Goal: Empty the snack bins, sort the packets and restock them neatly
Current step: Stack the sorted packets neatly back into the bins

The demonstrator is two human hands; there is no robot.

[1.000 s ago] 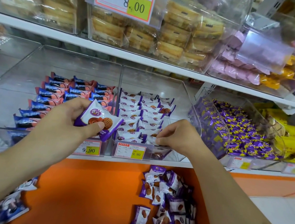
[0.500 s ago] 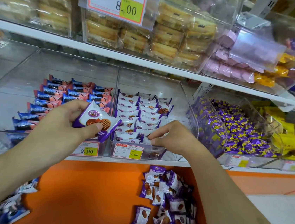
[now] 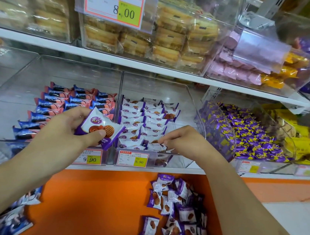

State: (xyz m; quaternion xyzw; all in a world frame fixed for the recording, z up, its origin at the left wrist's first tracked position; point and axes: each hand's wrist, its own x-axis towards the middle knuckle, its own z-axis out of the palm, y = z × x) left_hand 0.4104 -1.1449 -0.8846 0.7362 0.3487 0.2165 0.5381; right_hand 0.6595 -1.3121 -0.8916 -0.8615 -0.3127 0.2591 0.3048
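Now the right hand [image 3: 182,139] pinches a packet [image 3: 156,146] at the middle bin's [image 3: 192,102] front row; seat it upright and aligned, while the left hand [image 3: 68,126] grips the next packet [image 3: 101,125].

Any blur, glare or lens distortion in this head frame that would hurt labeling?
Head view: wide-angle bending curves the white shelf edge; upper cake packs look soft; clear bin wall carries hazy glare; the waffle packet in the left hand stays sharp.
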